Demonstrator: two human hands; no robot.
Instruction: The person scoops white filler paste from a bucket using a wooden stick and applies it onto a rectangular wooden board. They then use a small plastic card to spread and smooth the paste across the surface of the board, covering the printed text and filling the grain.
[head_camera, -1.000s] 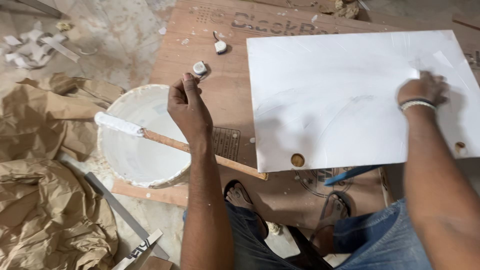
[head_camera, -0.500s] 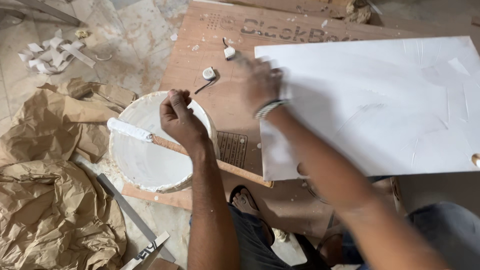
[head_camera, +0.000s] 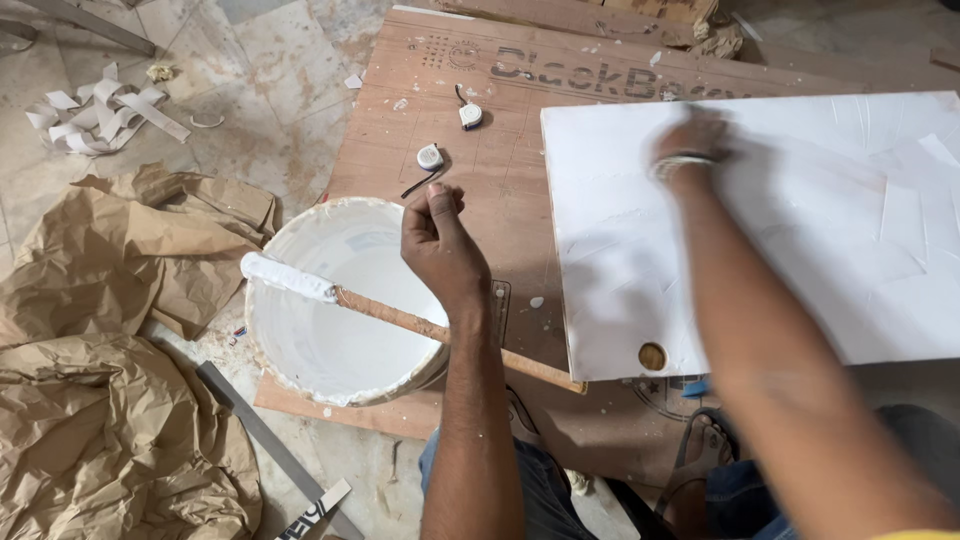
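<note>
The right hand (head_camera: 695, 135), blurred, its grip impossible to judge, rubs the white board (head_camera: 800, 240) at three o'clock; even strokes would suit. The left hand (head_camera: 440, 240), fist closed on nothing visible, hovers above a white bucket (head_camera: 300, 370) of white paint, a coated stick (head_camera: 400, 318) across its rim.

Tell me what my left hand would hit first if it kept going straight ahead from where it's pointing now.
Probably the small round white tape measure lying on the brown board. Your left hand is a closed fist just above the bucket rim, though its height over the board is hard to judge.
</note>
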